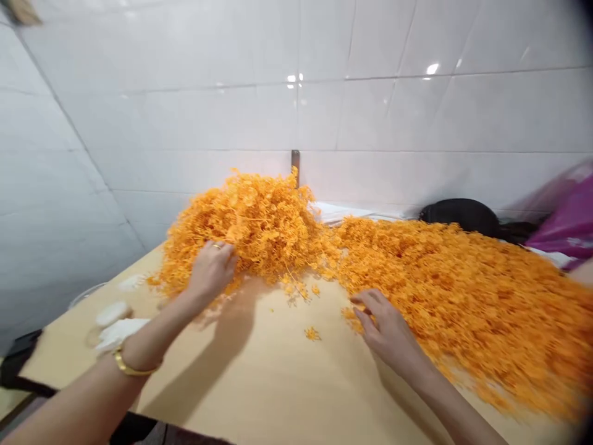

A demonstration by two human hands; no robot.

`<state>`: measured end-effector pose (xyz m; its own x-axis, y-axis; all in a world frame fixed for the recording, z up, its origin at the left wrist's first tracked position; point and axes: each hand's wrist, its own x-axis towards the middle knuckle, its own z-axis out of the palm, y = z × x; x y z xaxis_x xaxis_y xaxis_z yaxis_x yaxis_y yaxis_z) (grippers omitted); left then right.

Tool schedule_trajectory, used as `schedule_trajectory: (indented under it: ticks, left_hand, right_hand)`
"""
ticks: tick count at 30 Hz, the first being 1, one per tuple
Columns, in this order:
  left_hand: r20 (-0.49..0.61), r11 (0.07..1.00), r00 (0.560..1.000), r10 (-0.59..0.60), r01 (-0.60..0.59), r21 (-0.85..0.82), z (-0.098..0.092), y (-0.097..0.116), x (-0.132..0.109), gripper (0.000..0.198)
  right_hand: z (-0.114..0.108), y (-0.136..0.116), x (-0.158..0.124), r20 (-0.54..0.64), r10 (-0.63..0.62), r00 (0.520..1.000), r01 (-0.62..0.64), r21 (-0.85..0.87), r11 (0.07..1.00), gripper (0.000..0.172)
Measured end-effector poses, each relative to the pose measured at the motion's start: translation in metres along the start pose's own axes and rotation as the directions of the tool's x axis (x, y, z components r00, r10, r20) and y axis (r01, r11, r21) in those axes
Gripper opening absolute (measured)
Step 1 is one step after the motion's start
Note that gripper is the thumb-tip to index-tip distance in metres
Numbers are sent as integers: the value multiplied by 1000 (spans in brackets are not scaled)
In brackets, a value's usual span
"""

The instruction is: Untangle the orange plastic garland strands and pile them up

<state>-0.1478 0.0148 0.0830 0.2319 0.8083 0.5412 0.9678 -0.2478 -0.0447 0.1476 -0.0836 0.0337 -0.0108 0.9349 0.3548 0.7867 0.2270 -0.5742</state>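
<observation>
A tall heap of orange artificial-looking flower sprigs [273, 228] rises at the left of the pale table [278, 383]. My left hand [213, 269] is closed at its front edge, with orange sprigs at the fingertips; which stems it grips is partly hidden. A wider, lower spread of orange sprigs [463, 290] covers the right side, smeared by motion at the far right. My right hand [382, 327] is beside it, thumb and fingers apart and slightly curled, apparently holding nothing. Between the hands lies a small loose sprig [312, 334].
At the left lie a round white object [113, 313] and a crumpled white piece [121, 332]. A black rounded object [461, 215] and a purple bag-like item [567, 216] are at the back right. A tiled wall [208, 117] stands behind the table.
</observation>
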Motion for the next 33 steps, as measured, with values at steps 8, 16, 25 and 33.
schedule_trajectory:
  ticks: [8,16,25,33]
  left_hand:
    - [-47,959,999,22,-34,-281,14,73,-20,20]
    - [206,946,973,101,-30,-322,2,83,-23,22]
    - [-54,943,989,141,-151,-296,-36,2,80,34]
    - [65,939,994,83,-56,-339,21,-13,139,29]
  right_hand:
    - [25,-67,75,70,-142,987,113,316,942,31]
    - [91,-109,139,92,-168,981,119,394,911,26]
    - [83,-99,125,42,-299,953,287,174,942,27]
    - [60,-98,86,97,-299,949,305,-47,951,27]
